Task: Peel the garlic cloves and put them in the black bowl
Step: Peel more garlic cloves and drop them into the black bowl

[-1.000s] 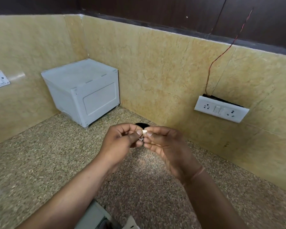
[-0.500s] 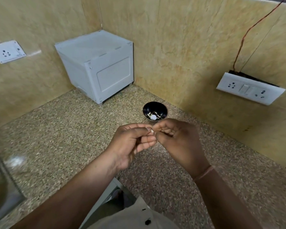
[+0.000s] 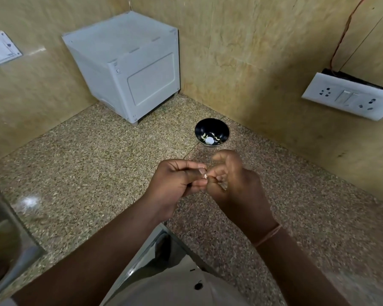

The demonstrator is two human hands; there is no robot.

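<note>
Both my hands meet above the speckled granite counter, a little in front of the black bowl (image 3: pixel 211 131). My left hand (image 3: pixel 175 184) pinches a small pale garlic clove (image 3: pixel 204 176) between thumb and forefinger. My right hand (image 3: pixel 232 184) has its curled fingers at the same clove; it is blurred and most of the clove is hidden. The bowl stands near the wall corner and holds one white peeled clove and several pale bits.
A white box-shaped appliance (image 3: pixel 128 69) sits in the back corner, left of the bowl. Switch plates hang on the right wall (image 3: pixel 347 96) and the left wall (image 3: pixel 0 48). A steel sink (image 3: pixel 2 239) lies at the lower left. The counter edge runs below my arms.
The camera has tilted downward, so the bowl has come into view beyond my hands. My hands stay together on the clove, and the right fingers have shifted on it.
</note>
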